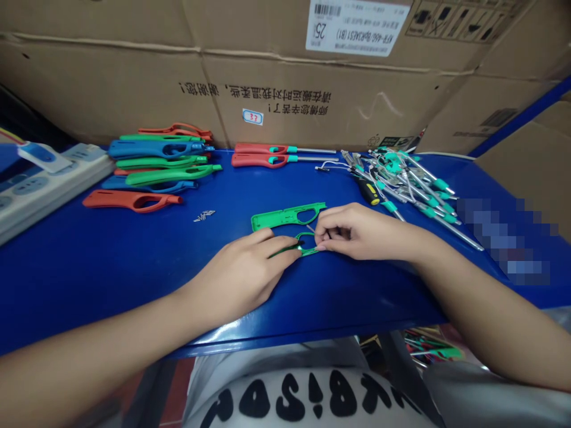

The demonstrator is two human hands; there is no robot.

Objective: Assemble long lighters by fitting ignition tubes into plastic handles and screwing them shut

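Note:
My left hand (256,261) is closed on a green lighter half-shell (307,252) lying low over the blue table, and it covers the handle end. At the other end of that piece, my right hand (345,230) pinches with thumb and fingers around the loop and tip. A thin dark piece shows by the right fingers, too small to name. Just behind both hands lies a second green half-shell (281,219), its hollow inside facing up. Left of it is a small heap of screws (204,216).
Orange, blue and green shells (156,148) pile up at left beside a power strip (53,172). Two red lighters (261,159) lie at the back. Metal lighter tubes with teal parts (419,184) and a screwdriver (369,192) are at right. A cardboard box (156,65) walls the back.

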